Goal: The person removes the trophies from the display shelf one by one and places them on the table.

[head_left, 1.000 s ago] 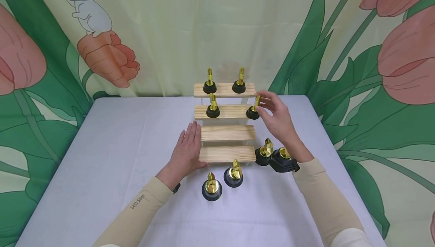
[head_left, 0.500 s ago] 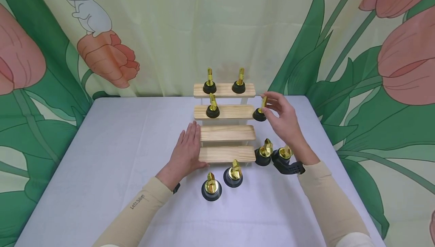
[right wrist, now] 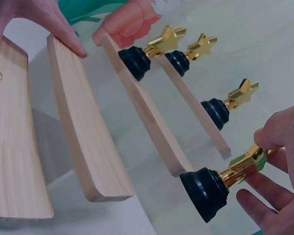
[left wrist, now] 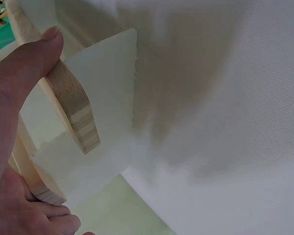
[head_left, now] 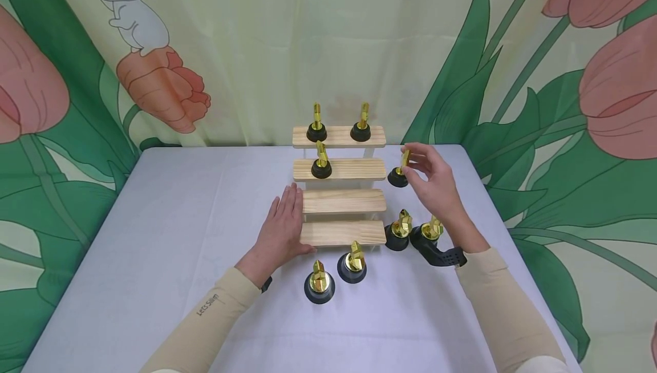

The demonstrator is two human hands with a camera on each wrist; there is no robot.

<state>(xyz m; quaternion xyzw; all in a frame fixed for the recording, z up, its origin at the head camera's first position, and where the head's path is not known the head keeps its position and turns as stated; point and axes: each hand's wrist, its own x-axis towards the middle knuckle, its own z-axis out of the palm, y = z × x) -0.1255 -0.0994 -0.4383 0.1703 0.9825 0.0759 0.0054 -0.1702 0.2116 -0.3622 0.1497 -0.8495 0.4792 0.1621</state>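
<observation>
My right hand pinches a small gold star trophy by its star, just off the right end of the second board from the top. In the right wrist view, the trophy's black base hangs tilted beside that board's end. My left hand rests against the left side of a tiered wooden display stand, fingers straight. The left wrist view shows its thumb lying on a board's edge. Two trophies stand on the top board, and one trophy stands at the left of the second.
Two trophies stand on the white tablecloth in front of the stand, the nearer trophy left of the other trophy. Two more, a trophy and a partly hidden trophy, stand right of the lowest board. A printed curtain hangs behind.
My right hand has moved the trophy from the right end of the second board out to the right, clear of the stand. The left hand has stayed in place.
</observation>
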